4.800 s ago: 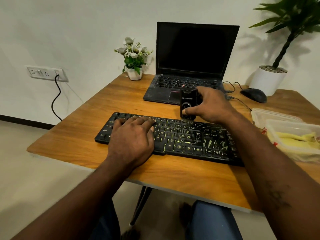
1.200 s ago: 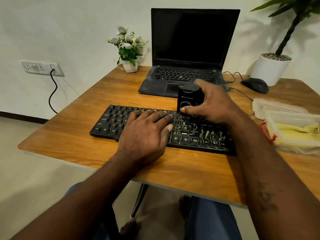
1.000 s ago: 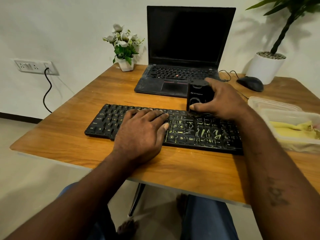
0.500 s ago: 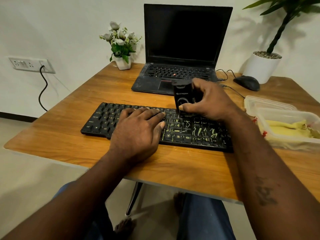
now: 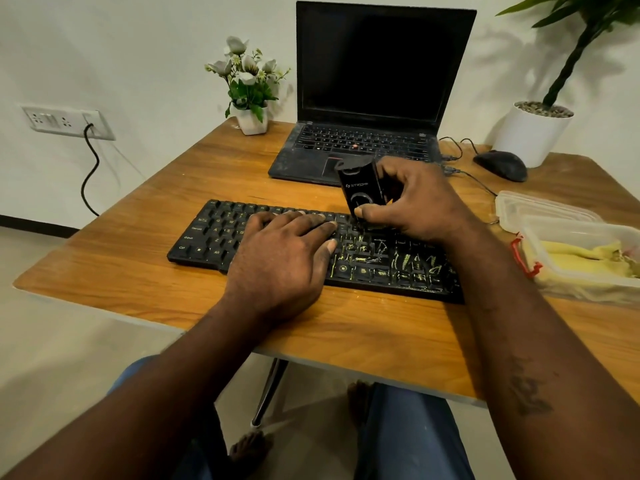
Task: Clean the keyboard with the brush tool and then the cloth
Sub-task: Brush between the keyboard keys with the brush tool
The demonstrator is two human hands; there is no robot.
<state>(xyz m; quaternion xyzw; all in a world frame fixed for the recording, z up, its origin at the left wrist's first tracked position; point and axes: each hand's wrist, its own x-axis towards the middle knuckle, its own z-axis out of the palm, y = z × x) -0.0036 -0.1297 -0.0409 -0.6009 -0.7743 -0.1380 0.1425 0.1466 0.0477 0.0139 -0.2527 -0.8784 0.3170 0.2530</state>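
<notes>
Brushing phase, by the look of it. Pinning the keyboard (image 5: 214, 233) flat on the table (image 5: 138, 271) with the left hand (image 5: 277, 258), fingers straight and spread over the middle keys. Gripping the brush tool (image 5: 360, 188) in the right hand (image 5: 419, 206), thumb across the front face low down, other fingers curled round the back. Held upright with a slight tilt, lower end down on the top rows, just right of the left fingertips. Can't see the bristles, hidden behind the thumb. Reads as a small hard plastic block: light, stiff, smooth-sided. Probably best held low near the working end, as here, with light pressure only. Expect a thin, light keyboard, prone to skating on the smooth wood, so hold it down on the flat of the keys rather than by an edge. Treat the keycaps as the fragile part and avoid levering sideways. Plenty of yellow-green streaks on the right half, far fewer on the left. As for the cloth (image 5: 581, 254): yellow, lying in a clear container (image 5: 568, 282) at the right of the table, well apart from both hands, untouched. Soft and limp by the look, so bunch it in the fingers on pickup. Behind the work, a laptop (image 5: 374, 81) and a mouse (image 5: 500, 165), neither in the way.
</notes>
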